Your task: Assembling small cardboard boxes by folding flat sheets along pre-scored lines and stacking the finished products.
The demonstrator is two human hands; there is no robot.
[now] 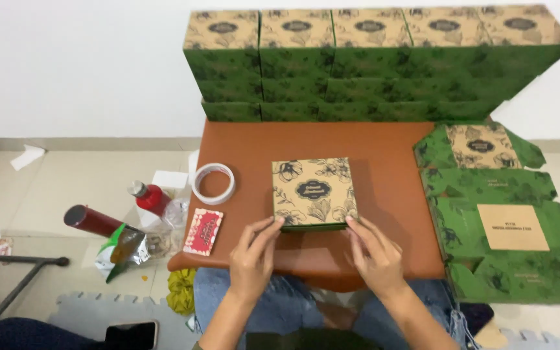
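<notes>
A closed square box [313, 191] with a tan floral lid and green sides lies in the middle of the brown table [390, 149]. My left hand [253, 254] touches the box's near left corner with its fingertips. My right hand [374, 251] touches the near right corner the same way. Neither hand lifts the box; it rests flat on the table.
Stacked finished boxes [371, 61] line the table's far edge. Flat unfolded green box blanks [500, 227] lie at the right. A roll of tape [213, 183] and a small red card [203, 231] lie left of the box. Bottles [153, 199] and a pouch [121, 249] sit on the floor at left.
</notes>
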